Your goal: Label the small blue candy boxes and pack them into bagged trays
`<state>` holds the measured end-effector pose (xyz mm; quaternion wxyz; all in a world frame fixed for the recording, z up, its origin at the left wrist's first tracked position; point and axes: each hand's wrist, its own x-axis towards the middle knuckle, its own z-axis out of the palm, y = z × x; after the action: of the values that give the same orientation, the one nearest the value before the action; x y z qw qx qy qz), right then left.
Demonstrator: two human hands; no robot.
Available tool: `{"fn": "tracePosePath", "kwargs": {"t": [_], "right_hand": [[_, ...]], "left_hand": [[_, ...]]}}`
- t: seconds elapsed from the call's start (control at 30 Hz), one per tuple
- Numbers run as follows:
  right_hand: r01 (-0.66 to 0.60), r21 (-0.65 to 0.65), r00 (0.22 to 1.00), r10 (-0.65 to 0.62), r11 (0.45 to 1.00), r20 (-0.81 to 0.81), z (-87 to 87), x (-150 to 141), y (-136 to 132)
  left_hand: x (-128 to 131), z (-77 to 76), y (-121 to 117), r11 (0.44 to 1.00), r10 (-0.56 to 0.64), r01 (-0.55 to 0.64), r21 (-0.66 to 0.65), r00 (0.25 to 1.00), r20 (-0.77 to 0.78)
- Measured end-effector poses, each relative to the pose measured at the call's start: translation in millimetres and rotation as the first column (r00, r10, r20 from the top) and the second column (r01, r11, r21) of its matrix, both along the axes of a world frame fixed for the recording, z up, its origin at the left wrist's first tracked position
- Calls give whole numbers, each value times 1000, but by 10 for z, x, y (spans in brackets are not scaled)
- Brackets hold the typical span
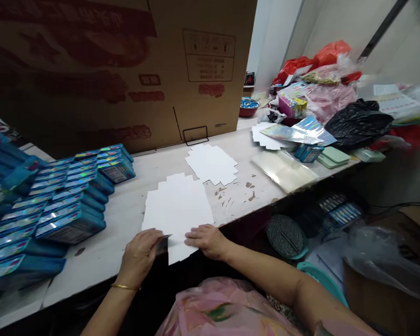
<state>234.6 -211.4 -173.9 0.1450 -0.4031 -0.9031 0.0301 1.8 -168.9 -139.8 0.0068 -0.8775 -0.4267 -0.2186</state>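
A flat, white cardboard box blank (177,203) lies at the table's front edge, its near flap sticking out past it. My left hand (140,254) is closed in a pinch on a small side flap at the blank's near left, which is bent up and looks dark. On the near right side, the fingers of my right hand (207,240) press on the blank's edge; its thumb is partly hidden. A second white blank (212,163) lies flat just behind, close to the first one's far right corner.
Rows of blue boxes (70,219) stand on the left. Behind the table rises a large brown carton (126,79). Toward the right are shiny printed sheets (294,133), a clear plastic sheet (285,170), a black bag (362,121) and red bags (332,53). A teal basin (324,280) sits below.
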Motion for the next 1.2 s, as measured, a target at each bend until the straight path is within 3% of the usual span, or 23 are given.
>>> {"fn": "tracePosePath", "kwargs": {"t": [0.1,0.2,0.27,0.43,0.63,0.77,0.87,1.03,1.2], "right_hand": [[-52,38,999,51,998,18,-11,-49,-128],[-117,27,993,117,993,15,39,38,-212],[-107,1,994,107,994,2,86,176,-201],[73,-22,987,-75,997,-141,113,451,-13],[-62,12,986,63,998,-155,144,442,82],[50,-18,976,-53,999,-210,275,312,153],[120,26,989,-118,992,-84,416,146,238],[-120,90,968,97,989,231,533,-40,339],[-151,80,951,123,985,284,513,-71,404]], "left_hand": [[213,267,-86,993,-53,19,-113,948,-315],[312,351,-141,981,-113,29,-194,889,-443],[312,340,-145,975,-113,13,-221,888,-445],[258,318,-124,962,-87,-43,-271,888,-452],[263,313,-133,964,-51,-67,-258,904,-424],[280,303,-145,958,-49,-69,-277,916,-399],[324,300,-162,953,-39,-74,-293,932,-360],[450,285,-161,949,14,-100,-298,961,-278],[568,255,-136,937,25,-137,-322,944,-329]]}}
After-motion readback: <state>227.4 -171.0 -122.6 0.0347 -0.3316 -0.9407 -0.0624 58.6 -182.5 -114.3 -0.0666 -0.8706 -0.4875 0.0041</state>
